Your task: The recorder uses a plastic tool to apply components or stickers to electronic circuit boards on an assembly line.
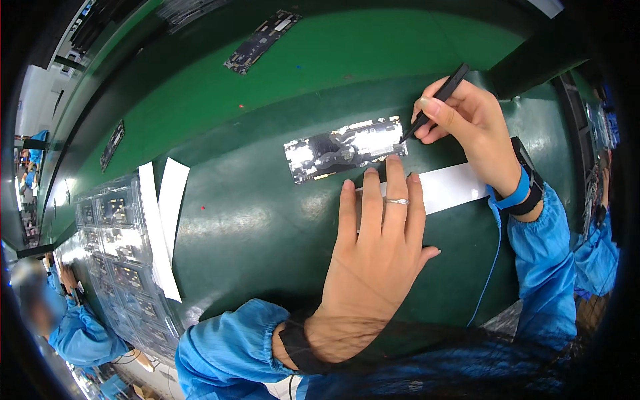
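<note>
A narrow dark circuit board [333, 155] with bright, glare-washed patches lies flat on the green mat. My left hand [377, 260] is palm down and open, fingers stretched out. It wears a ring, and its fingertips lie over a white paper strip [456, 189], with one at the board's near edge. Between the thumb and fingers of my right hand [470, 123] is a slim black pen-like tool [435, 101]. It tilts down to the left, its pointed tip at the board's right end. Whether the tip touches the board, I cannot tell.
Two white strips [171, 200] lie left, beside clear trays [123, 267] of boards. Another board [263, 41] sits at the far side, a smaller one [113, 145] far left. A blue cord [491, 267] hangs from my right wristband. A co-worker's blue sleeve [87, 333] shows lower left.
</note>
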A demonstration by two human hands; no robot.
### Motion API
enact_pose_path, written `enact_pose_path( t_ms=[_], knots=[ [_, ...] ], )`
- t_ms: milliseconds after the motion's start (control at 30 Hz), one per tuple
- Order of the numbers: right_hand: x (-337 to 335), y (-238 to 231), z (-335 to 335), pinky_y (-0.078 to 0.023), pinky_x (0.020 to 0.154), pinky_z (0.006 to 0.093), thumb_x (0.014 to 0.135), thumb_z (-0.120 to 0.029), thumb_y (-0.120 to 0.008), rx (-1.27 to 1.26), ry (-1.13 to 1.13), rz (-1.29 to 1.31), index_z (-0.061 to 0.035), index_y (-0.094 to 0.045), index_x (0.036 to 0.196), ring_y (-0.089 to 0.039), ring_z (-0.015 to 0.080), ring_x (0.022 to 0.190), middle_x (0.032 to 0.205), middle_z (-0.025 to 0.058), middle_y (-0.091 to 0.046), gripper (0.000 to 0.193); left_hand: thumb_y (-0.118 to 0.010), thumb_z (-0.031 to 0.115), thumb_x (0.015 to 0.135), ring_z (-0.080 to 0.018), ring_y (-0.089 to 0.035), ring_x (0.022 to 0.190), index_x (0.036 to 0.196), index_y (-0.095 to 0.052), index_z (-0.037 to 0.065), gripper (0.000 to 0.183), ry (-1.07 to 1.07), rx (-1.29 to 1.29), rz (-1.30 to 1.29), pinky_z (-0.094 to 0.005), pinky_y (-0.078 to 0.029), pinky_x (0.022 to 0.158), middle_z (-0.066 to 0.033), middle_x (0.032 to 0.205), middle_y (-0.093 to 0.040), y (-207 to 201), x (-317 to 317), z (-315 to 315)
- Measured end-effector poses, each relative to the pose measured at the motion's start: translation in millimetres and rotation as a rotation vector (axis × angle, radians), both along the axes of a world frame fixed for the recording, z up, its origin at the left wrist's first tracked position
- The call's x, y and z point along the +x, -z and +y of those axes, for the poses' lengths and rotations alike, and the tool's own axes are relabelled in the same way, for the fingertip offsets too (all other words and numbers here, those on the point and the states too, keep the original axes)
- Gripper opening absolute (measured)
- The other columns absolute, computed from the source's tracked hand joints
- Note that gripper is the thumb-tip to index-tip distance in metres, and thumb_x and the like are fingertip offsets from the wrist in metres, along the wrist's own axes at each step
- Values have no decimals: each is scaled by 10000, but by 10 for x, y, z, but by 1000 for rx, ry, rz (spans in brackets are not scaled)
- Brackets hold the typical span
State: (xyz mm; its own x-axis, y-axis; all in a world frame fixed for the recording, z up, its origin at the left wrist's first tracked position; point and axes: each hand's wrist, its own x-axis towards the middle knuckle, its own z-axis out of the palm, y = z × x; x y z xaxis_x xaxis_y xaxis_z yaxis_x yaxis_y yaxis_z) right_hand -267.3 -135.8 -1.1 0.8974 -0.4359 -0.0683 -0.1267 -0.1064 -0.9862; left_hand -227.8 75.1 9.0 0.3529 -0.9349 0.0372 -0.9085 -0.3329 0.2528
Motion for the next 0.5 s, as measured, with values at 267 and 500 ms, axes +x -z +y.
enact_pose_path(
  t_ms=[267,500],
  knots=[
    [-15,-57,-36,-564,731,260,1002,-231,-634,0,-15,0,23,-652,1049,-667,129,814,900,69,-668,259,-745,566,749,-373,-462,1303,1333,-555,3,833,-4,-75,48,-563,-349,1122,-218,1427,-458,-48,68,6],
    [12,-14,-39,-556,720,253,996,-231,-645,-7,-51,4,24,-651,1064,-656,113,799,909,53,-660,264,-748,577,745,-440,-431,1333,1331,-558,5,841,-29,-54,66,-608,-331,1119,-250,1434,-455,7,78,-10]
  ],
)
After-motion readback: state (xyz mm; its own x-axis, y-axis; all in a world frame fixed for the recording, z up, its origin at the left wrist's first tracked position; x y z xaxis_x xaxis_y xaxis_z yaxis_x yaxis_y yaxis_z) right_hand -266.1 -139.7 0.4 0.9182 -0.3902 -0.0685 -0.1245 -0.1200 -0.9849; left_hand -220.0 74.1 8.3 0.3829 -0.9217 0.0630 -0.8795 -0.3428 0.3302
